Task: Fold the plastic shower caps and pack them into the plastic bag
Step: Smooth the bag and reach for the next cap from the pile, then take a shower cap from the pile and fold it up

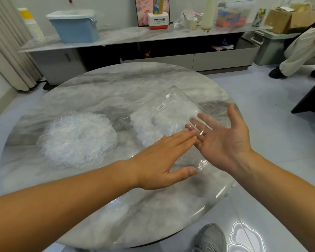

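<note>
- My left hand (164, 157) lies flat, fingers straight, on the plastic bag (171, 113).
- My right hand (224, 140) is open, palm up, fingertips under the bag's film.
- The pile of shower caps (78, 137) lies beside the bag, on the worktop (98, 88).

- Cannot read the print on the label (161, 106) of the plastic bag (173, 99): too small.
- Cannot count the shower caps (153, 124) inside it: one white blur.
- Veiled by clear film: fingertips (201, 117) of the right hand (224, 142).
- Cut off by the right edge: another person (298, 51), mostly out of view.
- Cut off at the bottom edge: a grey shoe (210, 239).
</note>
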A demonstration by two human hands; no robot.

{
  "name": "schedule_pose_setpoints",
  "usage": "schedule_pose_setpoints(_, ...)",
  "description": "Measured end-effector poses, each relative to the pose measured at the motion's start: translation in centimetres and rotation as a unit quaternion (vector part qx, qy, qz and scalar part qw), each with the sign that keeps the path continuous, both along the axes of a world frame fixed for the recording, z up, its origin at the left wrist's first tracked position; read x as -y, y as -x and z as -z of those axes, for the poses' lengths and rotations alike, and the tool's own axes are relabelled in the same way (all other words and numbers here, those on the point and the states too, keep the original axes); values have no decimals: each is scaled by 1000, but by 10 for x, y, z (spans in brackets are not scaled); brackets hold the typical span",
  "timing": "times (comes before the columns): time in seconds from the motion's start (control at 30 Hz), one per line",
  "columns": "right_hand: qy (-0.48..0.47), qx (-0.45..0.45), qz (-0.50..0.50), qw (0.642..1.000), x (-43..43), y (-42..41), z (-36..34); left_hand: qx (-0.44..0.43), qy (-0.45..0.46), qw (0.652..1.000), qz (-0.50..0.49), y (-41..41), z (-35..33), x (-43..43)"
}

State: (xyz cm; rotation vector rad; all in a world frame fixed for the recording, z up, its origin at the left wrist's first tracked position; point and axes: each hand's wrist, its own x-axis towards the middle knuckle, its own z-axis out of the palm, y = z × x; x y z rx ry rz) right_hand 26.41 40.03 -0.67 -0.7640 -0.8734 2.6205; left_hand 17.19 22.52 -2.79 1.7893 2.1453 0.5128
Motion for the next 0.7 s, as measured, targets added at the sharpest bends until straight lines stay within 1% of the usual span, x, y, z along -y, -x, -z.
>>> schedule_pose_setpoints(0.1,-10,9,8,1000,-1,-22,2,-10,8,1000,2,1,1,2)
schedule_pose_setpoints(0.17,-70,60,18,996,-1,-36,4,-20,20,1000,9,1,2,4)
schedule_pose_setpoints(0.23,-150,116,31,981,-1,-46,4,-22,24,999,17,1,1,6)
schedule_pose_setpoints(0.3,-224,142,46,963,0,-50,0,-29,16,999,22,1,0,9)
schedule_pose_setpoints(0.37,-297,131,53,944,5,-47,-7,-38,9,999,13,2,-3,14)
schedule_pose_setpoints(0.47,-397,68,43,914,24,-36,-16,-35,15,999,-25,8,-4,28)
schedule_pose_setpoints(0.57,-467,21,-11,884,51,-22,-21,-42,43,994,-93,19,-2,54)
schedule_pose_setpoints(0.63,-495,14,-83,865,71,-13,-20,-64,68,983,-158,29,3,77)
schedule_pose_setpoints(0.67,-513,17,-133,848,81,-9,-17,-75,74,976,-192,34,6,90)
schedule_pose_setpoints(0.7,-537,27,-191,821,92,-3,-15,-85,77,967,-227,40,10,106)
